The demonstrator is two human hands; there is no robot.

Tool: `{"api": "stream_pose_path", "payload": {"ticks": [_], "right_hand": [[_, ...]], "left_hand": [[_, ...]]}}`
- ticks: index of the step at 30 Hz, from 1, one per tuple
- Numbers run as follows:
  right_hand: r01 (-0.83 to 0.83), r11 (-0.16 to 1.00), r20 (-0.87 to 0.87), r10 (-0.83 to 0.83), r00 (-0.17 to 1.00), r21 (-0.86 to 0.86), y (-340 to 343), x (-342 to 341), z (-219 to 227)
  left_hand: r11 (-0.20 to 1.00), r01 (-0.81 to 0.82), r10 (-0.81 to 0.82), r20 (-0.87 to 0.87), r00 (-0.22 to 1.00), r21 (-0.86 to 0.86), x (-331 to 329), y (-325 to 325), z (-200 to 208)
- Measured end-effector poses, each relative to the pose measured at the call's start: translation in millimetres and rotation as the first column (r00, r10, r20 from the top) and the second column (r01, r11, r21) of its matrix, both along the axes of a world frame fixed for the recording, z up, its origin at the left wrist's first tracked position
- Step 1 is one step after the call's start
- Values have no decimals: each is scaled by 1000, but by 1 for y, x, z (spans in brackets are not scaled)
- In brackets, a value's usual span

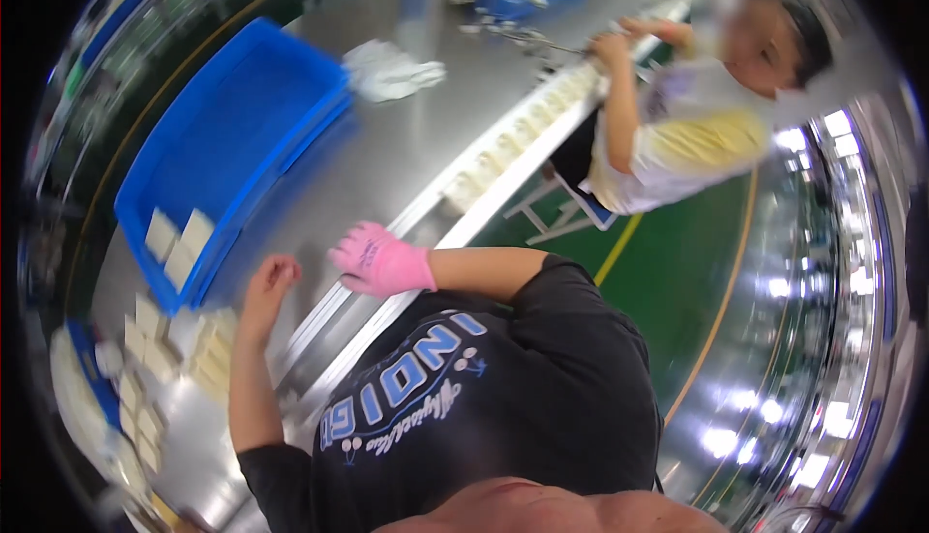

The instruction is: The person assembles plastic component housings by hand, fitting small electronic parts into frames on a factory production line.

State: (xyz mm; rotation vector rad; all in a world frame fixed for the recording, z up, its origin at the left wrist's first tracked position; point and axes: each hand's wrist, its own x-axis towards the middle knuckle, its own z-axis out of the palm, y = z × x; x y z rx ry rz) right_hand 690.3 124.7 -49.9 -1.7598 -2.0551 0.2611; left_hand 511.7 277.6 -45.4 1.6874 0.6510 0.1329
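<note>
My left hand (271, 286), bare, is above the metal worktop between the blue crate and my body. Its fingers are curled in, and anything inside them is too small or hidden to make out. My right hand (377, 260) wears a pink glove and hovers near the edge of a white rail track (426, 214), its fingers apart with nothing seen in them. Flat cream blocks (181, 260) lie in the near end of the blue crate (232, 206). More cream blocks (218, 349) stand in groups on the worktop, left of my left forearm.
A row of white pieces (523, 132) sits along the track toward a seated co-worker (677, 127), whose hands are at its far end. A white cloth or glove (392, 71) lies beside the crate. Farther back is a blue tray (508, 3) heaped with small pale parts.
</note>
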Motion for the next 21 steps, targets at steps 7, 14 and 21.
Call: {"api": "stream_pose_path", "payload": {"ticks": [7,14,21], "right_hand": [[-51,991,-11,50,999,-127,21,-12,0],[94,963,38,-87,995,-252,22,-20,6],[192,949,89,-175,981,-251,32,-23,1]], "left_hand": [[926,-265,262,51,964,270,-101,84,-16],[283,-481,694,169,700,830,-248,145,-47],[345,207,826,-400,397,916,-317,180,-61]]}}
